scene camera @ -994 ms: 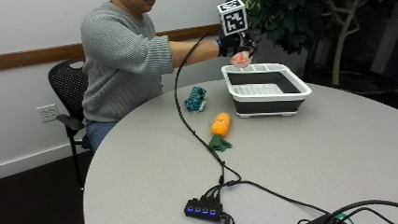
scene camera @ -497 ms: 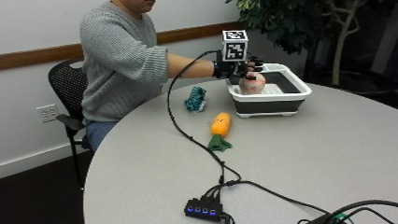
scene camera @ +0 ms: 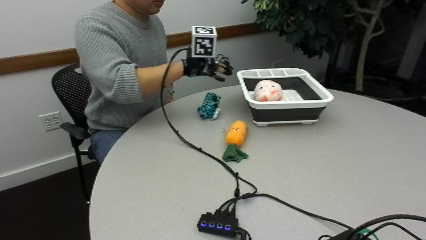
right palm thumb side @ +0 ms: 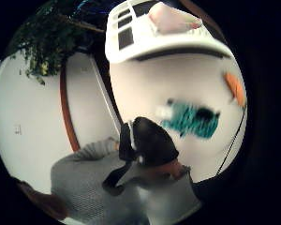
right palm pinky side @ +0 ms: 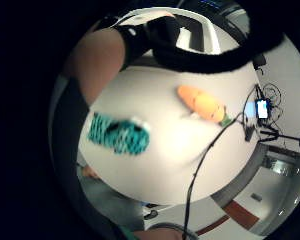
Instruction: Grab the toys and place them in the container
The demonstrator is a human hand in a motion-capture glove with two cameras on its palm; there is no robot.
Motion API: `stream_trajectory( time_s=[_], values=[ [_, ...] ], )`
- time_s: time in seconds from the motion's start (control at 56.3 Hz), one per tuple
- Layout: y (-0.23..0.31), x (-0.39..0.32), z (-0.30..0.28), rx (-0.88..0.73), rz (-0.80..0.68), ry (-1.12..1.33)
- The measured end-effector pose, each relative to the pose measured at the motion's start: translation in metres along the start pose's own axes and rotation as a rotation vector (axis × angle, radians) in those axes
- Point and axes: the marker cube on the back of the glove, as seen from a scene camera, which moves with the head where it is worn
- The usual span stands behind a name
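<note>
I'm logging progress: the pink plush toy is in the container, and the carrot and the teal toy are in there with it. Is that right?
Not quite. The pink plush toy is in the container, but the carrot and the teal toy lie on the table beside it, as the outside view shows.

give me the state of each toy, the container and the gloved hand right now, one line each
pink round plush toy: lying inside the container
white and black rectangular plastic container: upright on the table, holding one toy
teal and black patterned plush toy: on the table, outside the container
orange plush carrot with green top: lying flat on the table, outside the container
right gloved hand: raised above the table, fingers relaxed, holding nothing
</note>
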Motion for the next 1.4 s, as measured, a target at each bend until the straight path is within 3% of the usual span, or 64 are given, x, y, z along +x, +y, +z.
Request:
stream_trajectory(
  time_s=[0.089,0.266,0.373,0.444,0.497,0.55,0.621,0.728,0.87,0.994,1.119,1.19,1.261,1.403],
  values=[
    [0.028,-0.030,0.012,0.023,-0.013,-0.190],
    [0.017,-0.022,0.064,-0.041,0.108,-0.164],
    [0.002,-0.026,0.125,-0.079,0.159,-0.098],
    [-0.003,-0.033,0.153,0.107,0.141,-0.035],
    [-0.002,-0.030,0.158,0.265,0.043,0.130],
    [-0.002,-0.022,0.158,0.282,-0.015,0.249],
    [-0.010,-0.037,0.155,0.277,0.142,0.071],
    [-0.011,-0.041,0.152,0.237,0.122,0.026],
    [-0.021,-0.040,0.104,0.244,0.035,-0.077],
    [-0.052,-0.002,0.000,0.328,-0.012,0.003],
    [-0.094,0.028,-0.096,0.426,0.036,-0.170],
    [-0.115,0.047,-0.107,0.435,0.124,0.046],
    [-0.138,0.020,-0.111,0.432,0.116,-0.118],
    [-0.216,0.021,-0.083,0.356,0.214,-0.139]
  ],
)
